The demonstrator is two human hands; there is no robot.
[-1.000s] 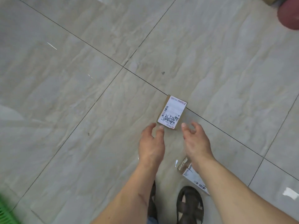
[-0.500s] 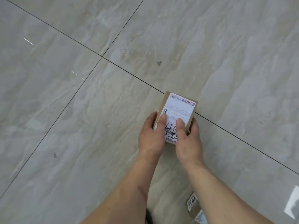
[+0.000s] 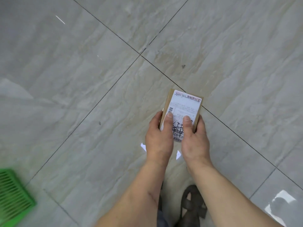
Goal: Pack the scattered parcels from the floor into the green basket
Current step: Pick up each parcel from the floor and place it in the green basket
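Head: brown, white-labelled parcel [image 3: 183, 108]

I'm looking straight down at a glossy tiled floor [image 3: 82, 79], pale grey-beige with marble-like veining. Dark grout lines [image 3: 114, 33] cross just left of centre, further out. Bright glare patches [image 3: 282, 203] shine near right, a thin glint [image 3: 60, 20] far left. A small dark speck [image 3: 183, 66] sits right of the crossing.

Both bare forearms reach forward side by side, the left hand [image 3: 158, 138] and right hand [image 3: 195, 140] gripping a parcel [image 3: 184, 107] between them, thumbs pressed on its labelled top.
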